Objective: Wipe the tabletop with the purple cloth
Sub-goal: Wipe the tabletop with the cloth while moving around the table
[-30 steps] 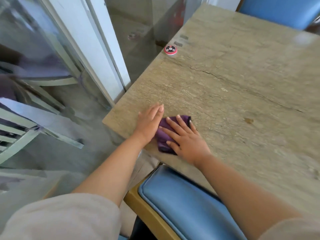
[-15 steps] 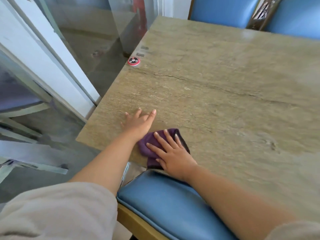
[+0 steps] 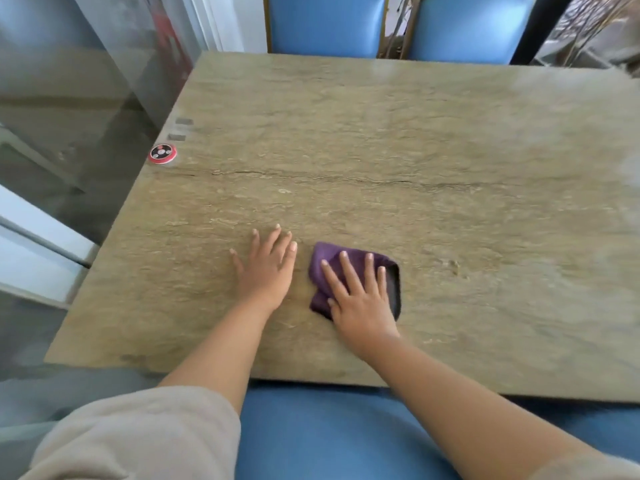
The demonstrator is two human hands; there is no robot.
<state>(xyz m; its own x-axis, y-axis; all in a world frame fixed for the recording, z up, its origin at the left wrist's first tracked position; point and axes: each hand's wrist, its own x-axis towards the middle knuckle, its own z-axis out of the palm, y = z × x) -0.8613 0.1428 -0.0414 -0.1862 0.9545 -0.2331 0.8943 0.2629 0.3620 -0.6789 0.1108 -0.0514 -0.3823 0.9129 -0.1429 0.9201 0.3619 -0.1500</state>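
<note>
A folded purple cloth [image 3: 327, 263] lies on the beige stone tabletop [image 3: 415, 140], a short way in from the near edge. My right hand [image 3: 360, 296] presses flat on top of the cloth, fingers spread, and covers most of it. My left hand [image 3: 268, 266] rests palm down on the bare stone just left of the cloth, fingers apart, holding nothing. A small gap separates the two hands.
A round red and black call button [image 3: 162, 154] sits at the table's left edge, with two small grey tabs [image 3: 180, 129] behind it. Blue padded chairs stand at the far side [image 3: 325, 24] [image 3: 464, 27] and under me [image 3: 329, 434]. A glass partition [image 3: 86, 98] runs along the left.
My right hand slid the cloth to the right and farther onto the table, away from the near left corner. My left hand moved along beside it. The view swung to face the table squarely.
</note>
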